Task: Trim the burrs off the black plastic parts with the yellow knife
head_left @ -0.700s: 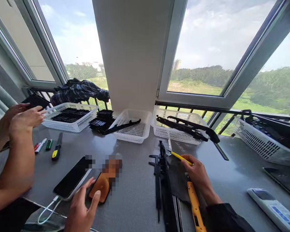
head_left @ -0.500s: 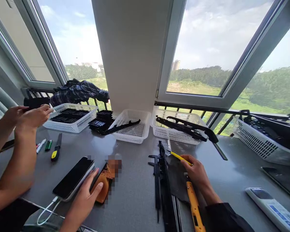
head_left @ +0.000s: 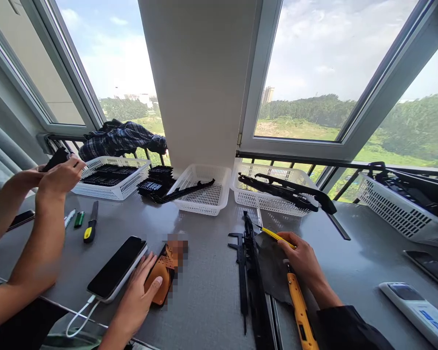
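Observation:
My left hand (head_left: 138,289) lies palm down with its fingers stretched out. Its thumb rests on a brown-orange case (head_left: 161,277) with a dark edge; part of it is blurred out. Left of that hand, a phone (head_left: 118,267) lies face up with a white cable plugged in. My right hand (head_left: 304,260) is closed around a slim yellow craft knife (head_left: 275,236). The knife's tip points at a long black plastic part (head_left: 255,282). Under the right hand lie a dark grey sheet (head_left: 273,267) and an orange-handled tool (head_left: 299,308).
Black calipers (head_left: 241,277) lie left of the long part. White baskets (head_left: 200,206) holding black parts line the window side. A co-worker's hands (head_left: 56,177) hold a black piece at the left. A yellow-black knife (head_left: 90,226) and a grey-white device (head_left: 416,311) lie on the table.
The whole view has shifted slightly right. The co-worker's black piece is now tilted. My left fingers have moved closer to the brown case; my right hand keeps its hold.

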A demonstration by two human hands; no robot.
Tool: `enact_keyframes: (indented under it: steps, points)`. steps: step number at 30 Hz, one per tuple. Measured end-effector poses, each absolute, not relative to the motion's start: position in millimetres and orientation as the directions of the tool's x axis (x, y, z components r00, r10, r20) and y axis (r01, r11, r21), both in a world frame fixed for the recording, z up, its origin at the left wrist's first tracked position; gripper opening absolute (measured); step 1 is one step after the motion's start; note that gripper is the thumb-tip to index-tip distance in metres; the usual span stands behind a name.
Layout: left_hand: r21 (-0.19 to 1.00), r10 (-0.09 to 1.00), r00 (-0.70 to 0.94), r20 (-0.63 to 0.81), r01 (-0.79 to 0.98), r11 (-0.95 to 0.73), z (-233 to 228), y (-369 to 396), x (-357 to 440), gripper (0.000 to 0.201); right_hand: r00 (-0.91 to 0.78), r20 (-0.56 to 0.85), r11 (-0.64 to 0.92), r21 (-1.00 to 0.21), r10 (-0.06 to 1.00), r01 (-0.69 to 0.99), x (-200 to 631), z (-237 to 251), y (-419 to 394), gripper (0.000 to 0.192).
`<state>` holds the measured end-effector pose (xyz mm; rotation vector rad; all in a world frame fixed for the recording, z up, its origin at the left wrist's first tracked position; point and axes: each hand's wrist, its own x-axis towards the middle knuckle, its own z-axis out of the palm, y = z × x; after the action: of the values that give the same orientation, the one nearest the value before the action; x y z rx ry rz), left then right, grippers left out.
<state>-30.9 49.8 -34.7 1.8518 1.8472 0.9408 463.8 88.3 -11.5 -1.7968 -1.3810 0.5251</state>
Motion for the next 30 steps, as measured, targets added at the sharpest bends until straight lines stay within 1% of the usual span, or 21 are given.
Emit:
enact_keyframes:
  steps: [6, 11, 16, 20, 26, 30]
  points:
    - [0.623, 0.93, -0.151, 0.336, 0.776, -0.1, -36, 38, -14, 0.059, 0.32, 0.132, -0.095, -0.791, 0.938, 0.605, 463, -10, 88, 0.044]
    - [0.666, 0.941, -0.161, 0.299, 0.741, -0.085, -24, 28, -6, 0.055, 0.317, 0.123, -0.1, -0.791, 0.94, 0.603, 462, -8, 87, 0.042]
    - [0.649, 0.926, -0.15, 0.346, 0.751, -0.121, -17, 26, -4, 0.049, 0.313, 0.119, -0.1, -0.792, 0.942, 0.602, 463, -10, 88, 0.043]
    - [0.663, 0.922, -0.151, 0.356, 0.736, -0.135, -17, 28, -5, 0.045, 0.315, 0.128, -0.094, -0.793, 0.94, 0.602, 464, -13, 88, 0.043]
    - [0.658, 0.929, -0.146, 0.341, 0.742, -0.125, -13, 31, -4, 0.051, 0.315, 0.146, -0.083, -0.787, 0.938, 0.611, 464, -12, 89, 0.041]
    - [0.689, 0.95, -0.155, 0.27, 0.72, -0.078, -6, 26, -1, 0.055, 0.316, 0.142, -0.086, -0.788, 0.938, 0.609, 464, -12, 89, 0.04]
